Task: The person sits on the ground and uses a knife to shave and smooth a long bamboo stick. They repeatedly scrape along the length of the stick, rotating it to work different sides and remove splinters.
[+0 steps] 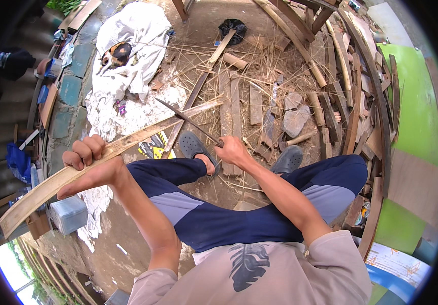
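My left hand is wrapped around a long, pale split bamboo strip. The strip slants from the lower left up to the middle, over my left knee. In my right hand is the handle of a long knife with a narrow dark blade. Its blade points up and to the left and crosses the strip near its far part; whether it touches the strip I cannot tell. The handle is mostly hidden by my fingers.
A cat lies on a white cloth at the far left. Ahead are wooden planks, bamboo shavings, a bamboo piece, stones and what looks like a handsaw. Wood scraps line the right beside a green panel.
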Action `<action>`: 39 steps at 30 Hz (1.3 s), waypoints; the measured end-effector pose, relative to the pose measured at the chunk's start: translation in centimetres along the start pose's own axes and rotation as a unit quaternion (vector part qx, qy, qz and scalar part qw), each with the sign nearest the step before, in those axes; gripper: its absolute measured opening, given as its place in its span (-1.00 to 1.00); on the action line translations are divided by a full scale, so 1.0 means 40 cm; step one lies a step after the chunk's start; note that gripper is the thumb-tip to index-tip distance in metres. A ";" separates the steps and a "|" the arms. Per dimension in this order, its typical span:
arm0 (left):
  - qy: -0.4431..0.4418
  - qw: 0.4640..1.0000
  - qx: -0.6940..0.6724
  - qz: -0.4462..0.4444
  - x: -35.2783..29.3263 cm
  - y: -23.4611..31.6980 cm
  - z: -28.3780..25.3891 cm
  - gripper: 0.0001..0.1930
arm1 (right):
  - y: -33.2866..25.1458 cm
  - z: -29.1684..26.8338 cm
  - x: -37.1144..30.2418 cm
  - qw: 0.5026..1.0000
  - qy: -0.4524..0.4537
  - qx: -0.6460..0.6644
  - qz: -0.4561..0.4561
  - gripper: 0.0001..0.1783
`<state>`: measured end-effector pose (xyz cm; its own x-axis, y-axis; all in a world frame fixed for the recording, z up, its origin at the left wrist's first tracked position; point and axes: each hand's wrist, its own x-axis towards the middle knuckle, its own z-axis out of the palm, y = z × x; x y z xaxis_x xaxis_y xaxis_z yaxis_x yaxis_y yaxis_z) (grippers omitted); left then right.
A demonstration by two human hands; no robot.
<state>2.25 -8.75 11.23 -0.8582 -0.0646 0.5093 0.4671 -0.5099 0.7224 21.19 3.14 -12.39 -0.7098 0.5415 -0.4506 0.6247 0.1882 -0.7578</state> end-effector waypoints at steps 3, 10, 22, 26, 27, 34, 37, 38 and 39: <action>-0.012 1.000 -0.005 -0.016 -0.008 0.000 0.026 -0.19 | 0.150 0.022 0.092 0.996 0.014 -0.053 0.074 -0.60; 0.002 1.000 0.019 0.004 0.011 -0.004 -0.009 -0.19 | 0.059 0.000 0.050 0.997 0.020 -0.073 -0.008 -0.59; 0.003 1.000 0.022 0.000 0.012 -0.008 -0.014 -0.18 | 0.132 0.024 0.097 0.998 0.021 -0.046 0.047 -0.55; 0.006 1.000 -0.004 -0.010 0.044 -0.027 -0.056 -0.18 | 0.139 -0.006 0.131 0.995 0.023 -0.079 0.052 -0.56; 0.012 1.000 0.012 -0.004 0.047 -0.029 -0.070 -0.18 | 0.128 -0.008 0.115 0.995 0.019 -0.084 0.050 -0.57; 0.006 1.000 0.022 0.001 0.048 -0.019 -0.081 -0.16 | -0.013 0.002 0.016 0.995 0.014 -0.058 -0.077 -0.54; -0.018 1.000 -0.003 -0.011 0.036 -0.027 -0.052 -0.16 | 0.154 0.003 0.103 0.990 -0.059 -0.038 0.125 -0.55; -0.015 1.000 0.002 -0.008 0.037 -0.025 -0.058 -0.16 | 0.162 -0.009 0.102 0.990 -0.045 -0.057 0.118 -0.56; -0.013 1.000 0.006 -0.006 0.041 -0.024 -0.064 -0.16 | 0.169 -0.020 0.102 0.990 -0.030 -0.075 0.112 -0.56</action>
<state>-0.13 -10.58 10.17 -0.8579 -0.0368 0.5125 0.4597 -0.5003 0.7337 22.78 7.29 -18.99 -0.5639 0.5346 -0.6295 0.8064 0.1920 -0.5593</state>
